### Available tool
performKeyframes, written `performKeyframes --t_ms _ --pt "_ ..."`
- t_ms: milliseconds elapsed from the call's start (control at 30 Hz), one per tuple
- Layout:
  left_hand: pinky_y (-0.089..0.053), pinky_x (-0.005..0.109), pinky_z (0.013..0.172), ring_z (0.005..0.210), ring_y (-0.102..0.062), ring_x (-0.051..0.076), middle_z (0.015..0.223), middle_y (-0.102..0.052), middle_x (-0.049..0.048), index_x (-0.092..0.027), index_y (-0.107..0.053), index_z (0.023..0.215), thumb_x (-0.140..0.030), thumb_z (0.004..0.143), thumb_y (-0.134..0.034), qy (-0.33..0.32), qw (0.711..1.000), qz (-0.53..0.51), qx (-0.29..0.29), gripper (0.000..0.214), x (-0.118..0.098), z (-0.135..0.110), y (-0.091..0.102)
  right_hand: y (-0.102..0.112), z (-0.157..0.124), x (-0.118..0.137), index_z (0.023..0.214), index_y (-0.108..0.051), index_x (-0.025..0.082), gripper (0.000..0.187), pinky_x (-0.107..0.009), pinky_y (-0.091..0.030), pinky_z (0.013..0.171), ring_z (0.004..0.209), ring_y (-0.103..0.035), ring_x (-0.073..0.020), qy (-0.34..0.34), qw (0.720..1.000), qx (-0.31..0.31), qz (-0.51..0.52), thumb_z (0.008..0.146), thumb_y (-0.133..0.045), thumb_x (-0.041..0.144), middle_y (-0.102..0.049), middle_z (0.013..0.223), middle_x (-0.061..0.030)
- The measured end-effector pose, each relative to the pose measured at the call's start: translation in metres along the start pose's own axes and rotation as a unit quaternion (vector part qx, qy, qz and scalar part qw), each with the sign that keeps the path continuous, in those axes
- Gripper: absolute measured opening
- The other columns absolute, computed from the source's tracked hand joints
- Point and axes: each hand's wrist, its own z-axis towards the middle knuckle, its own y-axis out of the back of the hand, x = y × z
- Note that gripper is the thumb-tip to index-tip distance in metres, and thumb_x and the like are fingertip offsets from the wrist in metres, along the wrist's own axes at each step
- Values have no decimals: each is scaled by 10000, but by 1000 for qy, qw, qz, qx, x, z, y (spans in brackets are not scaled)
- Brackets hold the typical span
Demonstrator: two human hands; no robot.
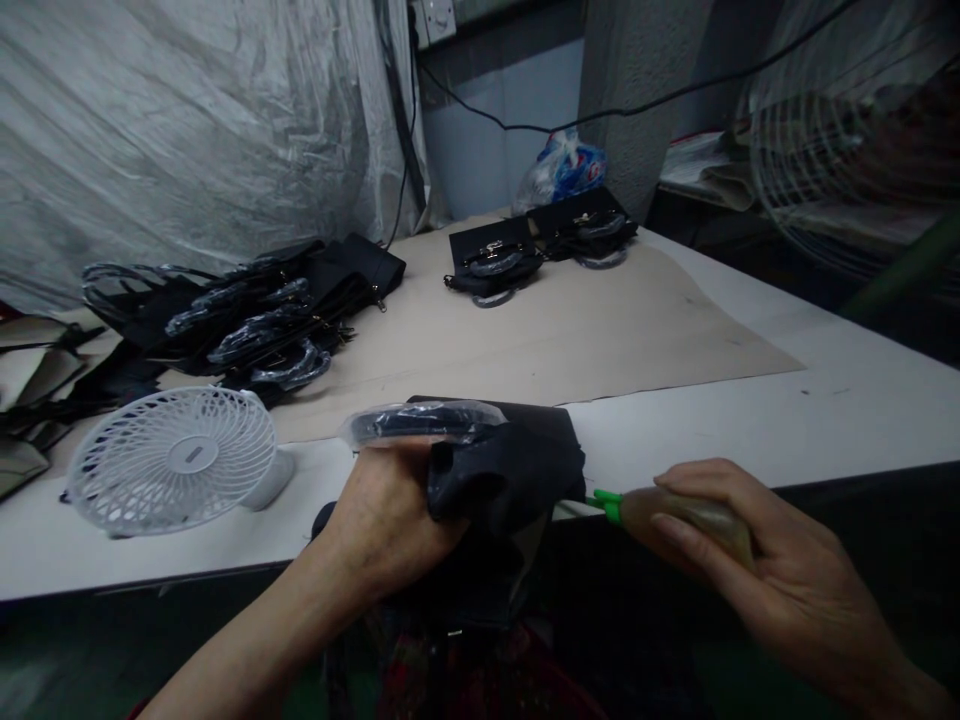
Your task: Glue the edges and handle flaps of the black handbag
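My left hand (386, 520) is closed on a black handbag (510, 470) at the table's near edge, thumb tucked into its folded flap. The bag's handle, wrapped in clear plastic (424, 420), lies over my fingers. My right hand (750, 560) grips a soft tan squeeze bottle (690, 515). Its green nozzle (606, 503) points left and touches the bag's right edge.
A small white desk fan (172, 460) stands at the near left. A heap of black bags with plastic-wrapped handles (255, 310) lies behind it. Two more black bags (495, 260) rest at the back on a beige sheet (600, 330). A large wire fan (840, 130) is at right.
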Motion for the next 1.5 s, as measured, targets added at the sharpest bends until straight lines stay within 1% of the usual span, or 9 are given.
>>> performKeyframes --t_ms 100,233,367,533,700,867,1067,1300,1500 --pt "-588 372 790 766 -699 240 687 -702 20 -213 -736 865 -143 761 -536 2 1000 6 0 236 0 1 -4 -1 -1 -1 1091 -664 269 188 -367 -601 703 839 -719 -237 -15 999 -36 -4 1018 -620 437 -701 1033 -41" --pt "-590 339 696 640 -669 216 738 -738 24 -213 -765 1064 -165 820 -561 12 1000 3 12 322 -2 2 -7 1 4 -1 1103 -664 280 175 -331 -593 647 822 -723 -222 -16 1000 -12 11 1016 -615 424 -712 1029 -23" --pt "-603 342 722 650 -673 211 752 -745 25 -222 -780 1009 -152 831 -569 8 1000 10 16 285 -2 -2 -10 5 12 1 1095 -646 287 140 -289 -555 584 738 -696 -185 -10 998 47 27 1030 -593 399 -704 952 0" --pt "-601 375 755 865 -734 262 972 -785 77 -189 -784 946 -146 803 -523 -7 1000 21 8 301 3 -9 -16 7 14 2 1076 -636 278 116 -275 -553 603 758 -688 -178 -23 995 82 52 1036 -604 381 -692 949 4" --pt "-602 374 731 830 -734 255 954 -783 75 -186 -788 952 -145 802 -511 -18 1000 21 2 317 5 -11 -17 4 14 2 1086 -636 278 96 -289 -551 643 796 -685 -183 -15 997 64 46 1029 -620 352 -686 978 -2" --pt "-572 342 645 744 -716 237 874 -774 70 -177 -770 856 -123 775 -494 -34 999 36 2 293 5 -12 -14 6 19 3 1074 -637 280 91 -293 -560 630 803 -694 -197 -7 992 95 84 1027 -622 356 -693 975 -9" --pt "-557 323 633 716 -706 220 873 -775 54 -186 -778 906 -141 790 -495 -37 999 23 -9 309 5 -11 -14 7 21 -1 1080 -635 284 127 -298 -562 659 846 -696 -200 -19 991 107 80 1031 -623 401 -694 1000 -5" --pt "-529 294 600 724 -707 210 845 -770 45 -189 -739 795 -131 747 -465 -44 999 22 -24 283 7 -10 -15 5 17 -5 1090 -620 293 126 -320 -535 695 846 -674 -197 -21 995 88 37 1039 -609 407 -675 1009 2" --pt "-594 372 668 797 -733 261 889 -775 62 -187 -768 884 -146 773 -461 -49 998 32 -19 329 9 -13 -16 9 12 2 1106 -647 304 141 -325 -551 694 862 -696 -211 -28 998 46 29 1025 -612 414 -697 1039 -4"
